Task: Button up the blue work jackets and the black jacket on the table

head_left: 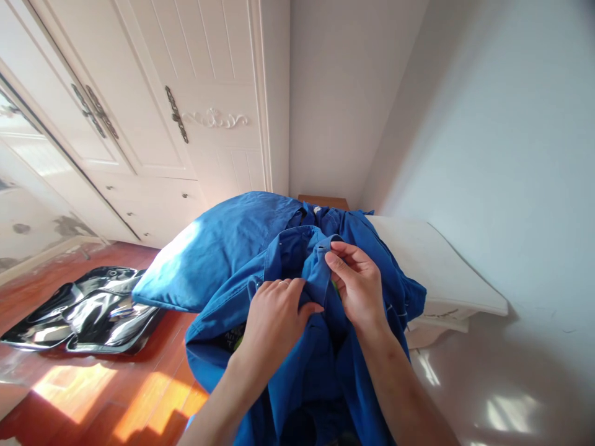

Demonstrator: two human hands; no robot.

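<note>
A blue garment (297, 365) with stitched seams hangs bunched in front of me. The frames do not make plain whether it is a jacket or trousers. My left hand (277, 310) is closed on its fabric, thumb stretched to the right and a ring on one finger. On the right, my right hand (354, 275) pinches the edge of a stitched band (322, 263) between thumb and fingers, beside what looks like a buttonhole. A bit of bright green shows behind the band. Dark lining with pale print shows in an opening left of my left wrist.
Behind the garment lies smooth blue cloth (227, 248) with a rounded outline. A white surface (432, 260) juts out at right by the wall. An open black case (88, 310) with shiny contents lies on the reddish wooden floor (153, 384). White cabinets (158, 148) stand behind.
</note>
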